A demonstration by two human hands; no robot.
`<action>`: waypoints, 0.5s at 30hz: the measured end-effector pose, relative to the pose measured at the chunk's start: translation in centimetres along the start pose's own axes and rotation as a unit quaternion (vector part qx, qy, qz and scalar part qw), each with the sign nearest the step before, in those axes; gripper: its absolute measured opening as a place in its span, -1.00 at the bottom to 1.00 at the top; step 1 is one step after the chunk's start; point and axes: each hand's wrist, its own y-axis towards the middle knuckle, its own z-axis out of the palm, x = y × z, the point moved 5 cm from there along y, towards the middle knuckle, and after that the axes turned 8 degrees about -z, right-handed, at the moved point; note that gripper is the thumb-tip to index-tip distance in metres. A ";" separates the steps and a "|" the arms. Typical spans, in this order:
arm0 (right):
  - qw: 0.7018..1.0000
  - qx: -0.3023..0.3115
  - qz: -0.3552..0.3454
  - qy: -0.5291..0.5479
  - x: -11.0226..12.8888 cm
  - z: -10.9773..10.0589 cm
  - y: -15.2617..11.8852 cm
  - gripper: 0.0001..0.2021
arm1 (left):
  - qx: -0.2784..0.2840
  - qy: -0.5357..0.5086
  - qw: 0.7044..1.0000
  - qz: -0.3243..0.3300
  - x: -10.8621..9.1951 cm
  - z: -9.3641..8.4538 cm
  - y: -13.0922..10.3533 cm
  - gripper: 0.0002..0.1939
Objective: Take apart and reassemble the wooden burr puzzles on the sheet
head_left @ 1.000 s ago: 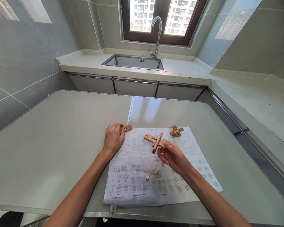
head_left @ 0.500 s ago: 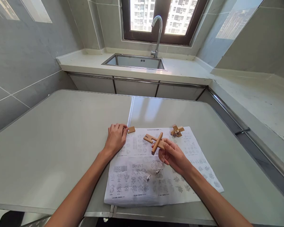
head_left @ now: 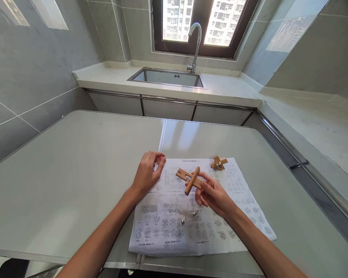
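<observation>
While the right hand (head_left: pixel 214 192) clamps its grip on a notched brown wooden piece (head_left: pixel 181 175) crossed by a slim brown wooden bar (head_left: pixel 192 180), above a white printed paper sheet (head_left: pixel 174 206) on the pale-grey counter (head_left: pixel 75 173), the left hand (head_left: pixel 147 172) curls at the sheet's upper-left corner; its grip's state I cannot tell. A light-brown cross-shaped wooden block (head_left: pixel 219 163) sits near the upper-right corner.

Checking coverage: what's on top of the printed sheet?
On the sheet sits a wooden assembly, near the far-right corner. The right hand holds crossed wooden pieces above. The left hand hides the far-left corner and anything beneath.
</observation>
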 end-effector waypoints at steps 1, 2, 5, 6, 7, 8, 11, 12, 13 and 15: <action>1.000 -0.003 0.001 -0.003 0.0 0.0 0.0 -0.49 | 0.042 -0.042 0.998 -0.007 -0.6 0.4 -0.3 -0.74; 1.000 -0.006 0.000 -0.005 0.0 0.0 0.0 -0.48 | 0.084 -0.073 0.994 -0.011 -1.3 0.9 -0.7 -0.71; 1.000 -0.006 -0.002 -0.009 0.2 0.1 -0.1 -0.48 | 0.221 -0.171 0.960 -0.034 -2.7 2.7 -2.0 -0.64; 1.000 0.000 -0.002 -0.010 0.3 0.2 -0.1 -0.48 | 0.255 -0.205 0.944 -0.048 -3.0 3.2 -2.4 -0.62; 1.000 0.008 -0.001 -0.012 0.4 0.3 -0.1 -0.48 | 0.276 -0.241 0.928 -0.064 -3.1 3.6 -2.8 -0.61; 1.000 0.014 -0.001 -0.014 0.5 0.4 -0.1 -0.48 | 0.288 -0.276 0.913 -0.081 -3.2 3.9 -3.0 -0.60; 0.999 0.020 -0.006 -0.029 0.8 0.6 -0.1 -0.53 | 0.301 -0.361 0.874 -0.123 -3.0 4.5 -3.3 -0.58; 0.999 0.019 -0.007 -0.036 0.9 0.6 -0.1 -0.55 | 0.305 -0.377 0.865 -0.131 -2.9 4.6 -3.3 -0.57; 0.999 0.016 -0.009 -0.041 0.9 0.7 -0.2 -0.57 | 0.308 -0.388 0.858 -0.134 -2.8 4.7 -3.4 -0.57; 0.999 0.007 -0.014 -0.051 1.0 0.8 -0.2 -0.57 | 0.311 -0.402 0.851 -0.132 -2.8 4.8 -3.4 -0.56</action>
